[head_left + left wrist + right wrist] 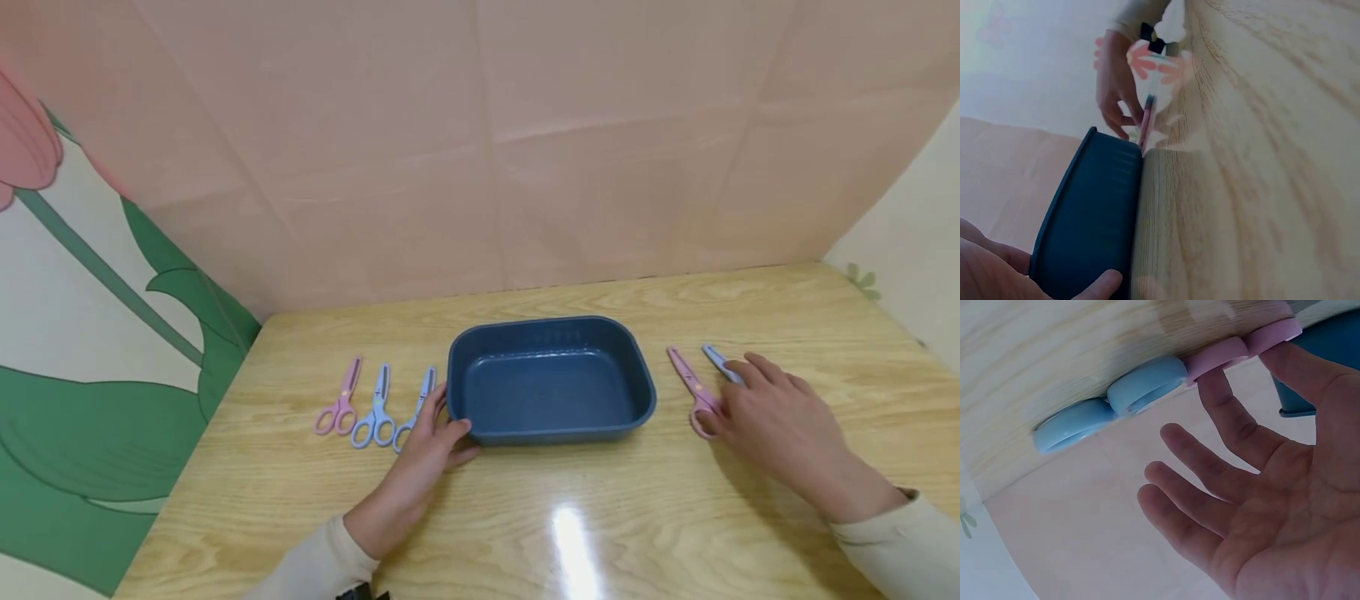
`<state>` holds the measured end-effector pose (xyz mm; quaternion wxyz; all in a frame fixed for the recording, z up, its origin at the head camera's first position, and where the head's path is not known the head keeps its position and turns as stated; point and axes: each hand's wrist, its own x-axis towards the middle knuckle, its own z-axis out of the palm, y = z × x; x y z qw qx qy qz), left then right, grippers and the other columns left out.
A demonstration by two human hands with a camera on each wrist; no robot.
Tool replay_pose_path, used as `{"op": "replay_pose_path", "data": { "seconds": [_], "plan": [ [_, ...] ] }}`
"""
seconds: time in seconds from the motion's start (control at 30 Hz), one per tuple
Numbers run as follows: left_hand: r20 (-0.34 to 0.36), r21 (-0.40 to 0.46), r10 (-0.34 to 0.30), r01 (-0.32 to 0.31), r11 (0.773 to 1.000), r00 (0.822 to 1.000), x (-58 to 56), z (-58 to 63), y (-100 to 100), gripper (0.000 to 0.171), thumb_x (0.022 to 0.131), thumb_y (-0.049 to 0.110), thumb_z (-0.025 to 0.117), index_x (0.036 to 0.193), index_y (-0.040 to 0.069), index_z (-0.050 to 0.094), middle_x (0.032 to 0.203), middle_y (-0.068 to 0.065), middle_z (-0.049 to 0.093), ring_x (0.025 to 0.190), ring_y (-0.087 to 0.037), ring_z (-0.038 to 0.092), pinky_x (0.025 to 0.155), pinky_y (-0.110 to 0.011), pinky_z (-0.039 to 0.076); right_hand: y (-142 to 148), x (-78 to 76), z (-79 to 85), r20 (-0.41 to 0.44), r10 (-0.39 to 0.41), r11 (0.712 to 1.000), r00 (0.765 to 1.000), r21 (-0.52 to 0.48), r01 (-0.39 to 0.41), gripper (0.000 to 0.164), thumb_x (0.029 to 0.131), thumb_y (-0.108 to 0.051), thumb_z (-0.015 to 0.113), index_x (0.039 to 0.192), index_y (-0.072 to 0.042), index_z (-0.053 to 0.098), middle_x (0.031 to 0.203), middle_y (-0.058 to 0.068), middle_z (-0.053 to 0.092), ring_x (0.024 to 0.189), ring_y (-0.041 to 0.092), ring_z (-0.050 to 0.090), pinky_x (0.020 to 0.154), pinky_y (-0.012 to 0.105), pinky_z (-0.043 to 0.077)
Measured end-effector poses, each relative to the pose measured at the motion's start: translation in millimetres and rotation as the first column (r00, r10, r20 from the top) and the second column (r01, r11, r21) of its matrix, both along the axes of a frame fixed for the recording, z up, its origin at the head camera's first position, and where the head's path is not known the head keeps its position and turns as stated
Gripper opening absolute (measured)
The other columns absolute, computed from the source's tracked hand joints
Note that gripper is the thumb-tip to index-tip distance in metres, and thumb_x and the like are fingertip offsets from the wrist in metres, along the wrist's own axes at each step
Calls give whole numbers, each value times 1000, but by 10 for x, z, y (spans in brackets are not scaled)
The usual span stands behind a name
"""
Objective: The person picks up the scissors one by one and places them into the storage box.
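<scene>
My left hand (pixel 423 458) grips the left end of a dark blue plastic bin (pixel 555 436), its thumb at the near corner of the rim and fingers along the side. On the right, my right hand (pixel 787 433) reaches palm down over two pairs of scissors. Its thumb and index fingertips touch the handle loops of the pink scissors (pixel 693 387), while the other fingers stay spread in the right wrist view. Beside them lie light blue scissors (pixel 717 360), their handles (pixel 1147 384) hidden under the hand in the head view.
Left of the bin lie pink scissors (pixel 348 387), blue scissors (pixel 381 404) and another blue pair (pixel 426 387) partly behind my left hand. All rest on a wooden table (pixel 480 525). A pink covering (pixel 487 167) rises behind the table's back edge.
</scene>
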<state>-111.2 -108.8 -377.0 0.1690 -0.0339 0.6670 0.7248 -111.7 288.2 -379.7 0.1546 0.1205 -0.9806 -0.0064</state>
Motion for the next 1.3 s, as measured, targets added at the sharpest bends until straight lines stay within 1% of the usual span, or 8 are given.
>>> {"op": "replay_pose_path", "data": {
  "seconds": [0.17, 0.3, 0.6, 0.73, 0.83, 1.0, 1.13, 1.3],
  "plan": [
    [-5, 1, 14, -14, 1000, 1000, -4, 7, -7, 62, 95, 9, 50, 150, 16, 21, 159, -11, 13, 128, -36, 50, 93, -42, 55, 26, -12, 4, 26, 7, 1000, 1000, 7, -7, 24, 78, -35, 69, 66, -14, 64, 119, 24, 61, 117, 47, 48, 86, 67, 42],
    [-2, -1, 19, -19, 1000, 1000, -14, 5, -16, 61, 95, 8, 50, 149, 15, 23, 158, -11, 16, 125, -34, 53, 91, -41, 55, 48, -28, 4, 35, 18, 1000, 999, 3, -19, 23, 77, -35, 71, 66, -16, 63, 119, 24, 61, 117, 47, 48, 86, 66, 43],
    [-17, 6, 17, -16, 1000, 1000, -16, -4, -23, 62, 94, 7, 51, 149, 13, 23, 158, -13, 15, 123, -33, 53, 90, -41, 56, 78, -42, -19, -14, 87, 996, 996, -9, -87, 17, 72, -27, 76, 73, -12, 67, 114, 22, 63, 112, 42, 52, 81, 62, 47],
    [-13, 4, 24, -24, 1000, 1000, -16, -2, -29, 62, 94, 8, 52, 149, 14, 25, 158, -13, 17, 117, -32, 58, 89, -41, 56, 88, -47, -14, -11, 118, 993, 993, 19, -118, 27, 69, -25, 80, 86, -6, 71, 114, 21, 64, 113, 42, 53, 83, 61, 47],
    [-9, 4, 37, -37, 999, 999, -12, -2, -36, 62, 93, 8, 53, 148, 15, 26, 158, -12, 19, 117, -31, 59, 90, -41, 56, 102, -52, -18, -12, 144, 989, 989, 33, -144, 31, 68, -26, 82, 90, -6, 73, 114, 21, 65, 113, 42, 53, 85, 60, 47],
    [-12, 9, 47, -47, 999, 999, -6, -2, -49, 62, 92, 8, 55, 148, 14, 27, 158, -11, 21, 119, -30, 57, 90, -40, 56, 114, -65, -16, -4, 170, 984, 985, 53, -169, 23, 68, -23, 82, 84, -10, 73, 113, 21, 65, 111, 43, 55, 84, 60, 48],
    [-13, -2, 52, -52, 999, 999, -17, 3, -57, 62, 91, 7, 55, 147, 13, 28, 157, -11, 22, 111, -26, 60, 88, -39, 57, 121, -75, -13, 27, 154, 986, 988, 64, -156, 26, 69, -22, 82, 90, -9, 73, 117, 22, 63, 114, 45, 53, 86, 62, 46],
    [-14, -16, 56, -56, 998, 998, -33, 2, -60, 63, 90, 6, 55, 147, 12, 29, 157, -11, 23, 99, -19, 61, 86, -37, 57, 143, -87, -35, 14, 155, 987, 988, 45, -155, 28, 69, -22, 82, 92, -8, 72, 118, 23, 62, 114, 45, 51, 87, 62, 45]
  ]
}}
